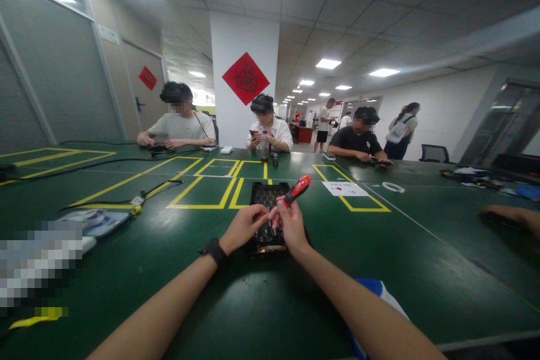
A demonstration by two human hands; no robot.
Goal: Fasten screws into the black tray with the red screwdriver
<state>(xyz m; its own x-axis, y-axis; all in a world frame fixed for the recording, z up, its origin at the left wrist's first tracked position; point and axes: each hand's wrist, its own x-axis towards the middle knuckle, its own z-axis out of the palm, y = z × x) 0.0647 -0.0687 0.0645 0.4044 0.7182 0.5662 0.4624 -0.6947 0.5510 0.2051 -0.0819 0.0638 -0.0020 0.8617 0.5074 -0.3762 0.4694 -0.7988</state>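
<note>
In my right hand [293, 229] is a screwdriver [298, 190] with a red and black handle, which points up and away to the right. My left hand [247, 228] has its thumb and fingers pinched together, meeting my right fingertips near the screwdriver's lower end. Whatever the left fingers pinch is too small or hidden to make out. Beneath both hands a black plastic tray [258, 194] with a patterned inside lies on the green table; my hands cover part of it.
Yellow tape outlines [196, 206] mark the green table [181, 292]. A bottle [264, 146] stands near the far edge, a paper sheet [343, 188] and a white ring [393, 187] lie to the right. Cables [162, 185] run at left. Several people sit around; an arm [512, 216] reaches in at right.
</note>
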